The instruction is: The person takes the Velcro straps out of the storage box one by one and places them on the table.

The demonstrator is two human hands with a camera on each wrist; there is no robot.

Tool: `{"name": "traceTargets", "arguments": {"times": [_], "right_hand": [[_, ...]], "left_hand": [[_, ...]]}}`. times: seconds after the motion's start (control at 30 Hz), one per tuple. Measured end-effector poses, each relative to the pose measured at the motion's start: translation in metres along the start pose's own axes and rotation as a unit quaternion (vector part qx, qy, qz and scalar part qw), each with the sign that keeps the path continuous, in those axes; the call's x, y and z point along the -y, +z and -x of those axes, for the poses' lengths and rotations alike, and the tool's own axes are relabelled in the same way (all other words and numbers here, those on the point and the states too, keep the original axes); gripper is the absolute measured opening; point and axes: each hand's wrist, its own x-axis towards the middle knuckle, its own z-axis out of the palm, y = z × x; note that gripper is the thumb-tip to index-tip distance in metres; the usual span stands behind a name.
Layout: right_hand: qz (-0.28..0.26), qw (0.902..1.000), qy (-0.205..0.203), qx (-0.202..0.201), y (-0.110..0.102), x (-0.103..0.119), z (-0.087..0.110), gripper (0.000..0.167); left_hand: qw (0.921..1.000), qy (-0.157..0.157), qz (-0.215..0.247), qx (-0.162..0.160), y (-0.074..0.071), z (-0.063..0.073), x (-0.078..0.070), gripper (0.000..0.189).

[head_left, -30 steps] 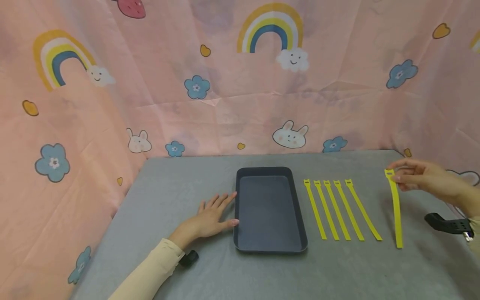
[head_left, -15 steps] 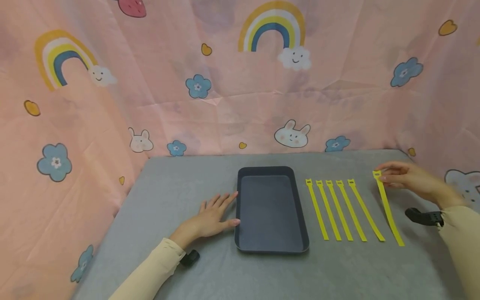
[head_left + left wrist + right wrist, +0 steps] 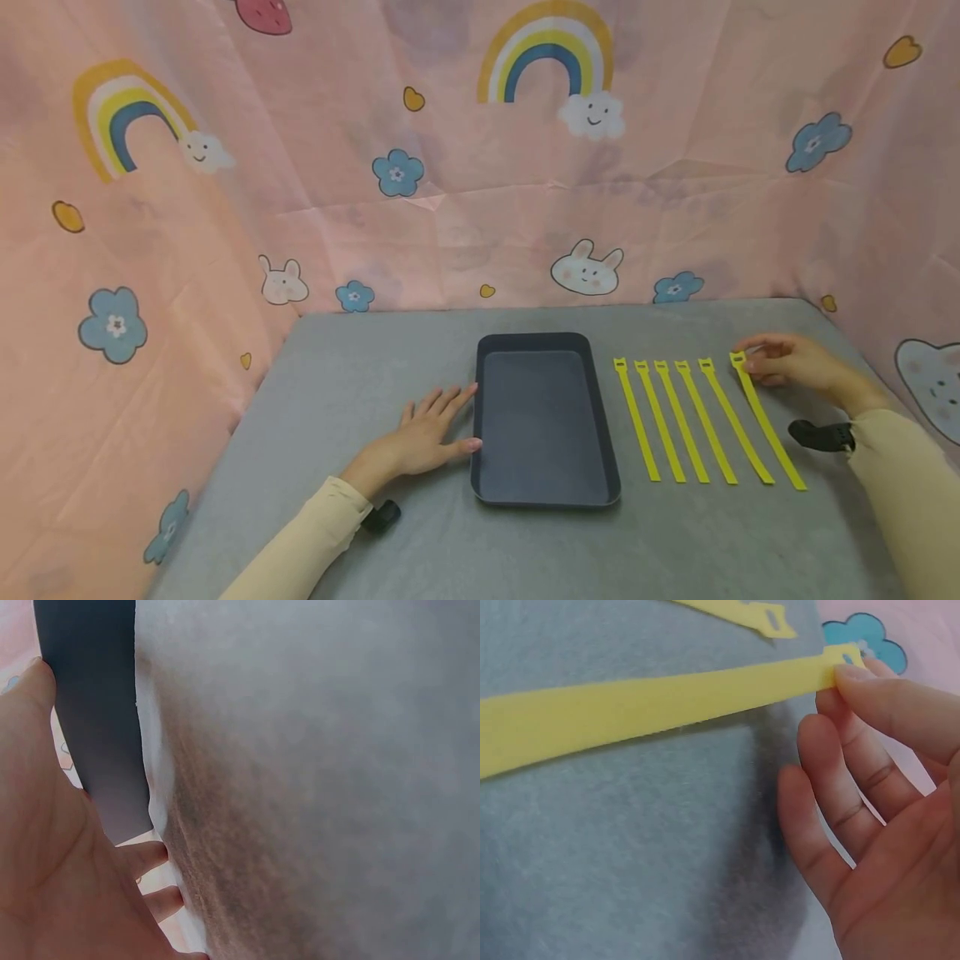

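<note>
Between thumb and forefinger, my right hand (image 3: pixel 795 364) pinches the slotted head of a yellow hook-and-loop cable tie (image 3: pixel 660 705). In the right wrist view the strap stretches away to the left, its head end raised over a shadow on the cloth. To its left in the head view, several matching cable ties (image 3: pixel 671 421) lie side by side with their heads at the far end. My left hand (image 3: pixel 416 437) has its fingers spread, with thumb and fingertips at the left edge of a dark grey tray (image 3: pixel 532 425). Nothing lies in the tray.
A grey cloth (image 3: pixel 360 358) covers the table. Behind it and at both sides hangs a pink printed curtain (image 3: pixel 450 225). Each wrist wears a black strap, such as the right wrist strap (image 3: pixel 821 435).
My right hand has brought the cable tie leftward and lower, toward the row, and the strap now slants like its neighbour. My left hand stays at the tray's edge.
</note>
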Motion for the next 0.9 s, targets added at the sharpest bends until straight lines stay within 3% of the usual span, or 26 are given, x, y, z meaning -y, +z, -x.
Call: {"name": "traceTargets", "arguments": {"times": [0.3, 0.9], "right_hand": [[0.036, 0.9988, 0.018, -0.028, 0.010, 0.001, -0.006, 0.063], [0.074, 0.9958, 0.008, -0.055, 0.021, 0.005, -0.006, 0.044]], "left_hand": [[1.0000, 0.002, 0.002, -0.001, -0.001, 0.000, -0.002, 0.083], [1.0000, 0.004, 0.002, -0.003, 0.000, -0.001, 0.000, 0.082]]}}
